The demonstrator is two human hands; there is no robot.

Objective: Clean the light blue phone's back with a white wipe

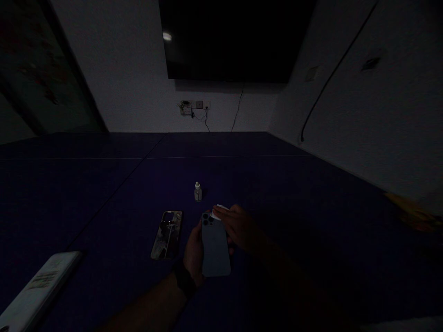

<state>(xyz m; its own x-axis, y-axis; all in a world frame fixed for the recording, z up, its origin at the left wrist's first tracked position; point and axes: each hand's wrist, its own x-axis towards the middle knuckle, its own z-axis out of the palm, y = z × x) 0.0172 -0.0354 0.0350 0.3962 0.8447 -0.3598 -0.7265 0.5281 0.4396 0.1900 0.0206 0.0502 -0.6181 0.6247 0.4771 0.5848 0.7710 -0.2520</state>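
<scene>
My left hand (194, 251) holds a pale blue smartphone (216, 246) upright by its edge, with the back and camera cluster facing up. My right hand (240, 228) lies over the phone's top corner, pinching a white cloth or tissue (219, 211) against it. To the left of the phone lies a patterned phone case (167, 235), apart from my hands. A small white dropper bottle (198, 192) stands just beyond the phone. A dark band (185, 279) circles my left wrist.
All of this is on a dark blue table (104, 207) in dim light. A white flat box (41, 288) lies at the near left corner. The table meets a white wall with a wall socket (194, 107) and cables, below a wall-mounted dark screen (235, 37).
</scene>
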